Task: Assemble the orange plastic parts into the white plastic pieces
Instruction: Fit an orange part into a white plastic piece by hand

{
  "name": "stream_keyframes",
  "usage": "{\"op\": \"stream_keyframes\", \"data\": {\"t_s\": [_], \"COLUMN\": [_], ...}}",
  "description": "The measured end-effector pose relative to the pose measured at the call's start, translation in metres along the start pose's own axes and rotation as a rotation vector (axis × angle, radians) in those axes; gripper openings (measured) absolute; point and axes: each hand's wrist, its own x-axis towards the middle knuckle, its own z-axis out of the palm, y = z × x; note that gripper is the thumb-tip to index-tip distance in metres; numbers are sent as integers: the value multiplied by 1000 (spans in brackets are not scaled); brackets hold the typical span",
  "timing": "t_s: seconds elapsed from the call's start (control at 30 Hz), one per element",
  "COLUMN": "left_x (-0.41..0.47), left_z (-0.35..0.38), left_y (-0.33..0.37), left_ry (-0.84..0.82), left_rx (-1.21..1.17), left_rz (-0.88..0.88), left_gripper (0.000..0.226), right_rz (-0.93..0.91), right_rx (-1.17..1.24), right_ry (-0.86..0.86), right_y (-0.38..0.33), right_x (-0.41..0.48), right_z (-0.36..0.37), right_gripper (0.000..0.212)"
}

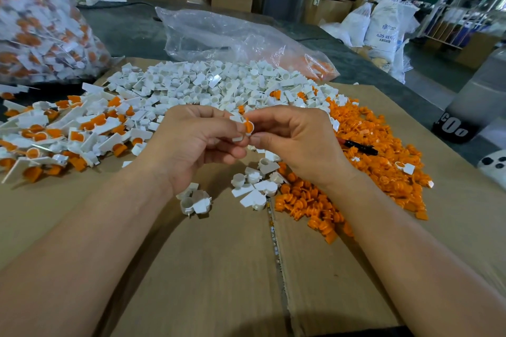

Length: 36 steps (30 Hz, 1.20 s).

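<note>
Dead centre, left hand (197, 142) pinches a white piece (237, 118), right hand (297, 139) pinches an orange part (249, 126) into its ring; probably needs a firm squeeze, then the nine o'clock assembled heap (68, 131).

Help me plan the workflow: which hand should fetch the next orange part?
Probably the right hand: the loose orange parts lie heaped beside it, while the left hand, gripping the white piece, sits nearer the assembled pieces.

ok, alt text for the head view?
Two bare hands meet over a cardboard sheet: the left hand holds a white piece, the right hand pinches an orange part against it. Beyond them white pieces are heaped, orange parts at right, assembled ones at left.
</note>
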Motion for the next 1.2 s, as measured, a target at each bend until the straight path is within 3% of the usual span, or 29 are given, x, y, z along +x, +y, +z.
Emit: {"op": "stream_keyframes", "data": {"t_s": [0.27,0.57,0.77,0.87,1.0,1.2], "left_x": [1,0,1,3,2,-1], "left_z": [1,1,0,-1,-1,1], "left_y": [-1,1,0,-2,-1,1], "left_ry": [-6,7,-6,6,17,38], "left_rx": [27,-10,1,30,42,41], "left_rz": [-45,-69,-89,-87,-65,31], "left_gripper": [4,11,3,14,5,21], "right_rz": [2,0,-25,-73,-97,0], "right_rx": [-17,-8,-55,-125,-143,30], "right_ry": [4,0,33,32,34,65], "right_y": [1,-2,-1,0,0,-4], "right_x": [-1,-1,-1,0,-1,-1], "right_z": [-1,0,1,2,1,0], "right_gripper": [43,42,38,37,35,38]}}
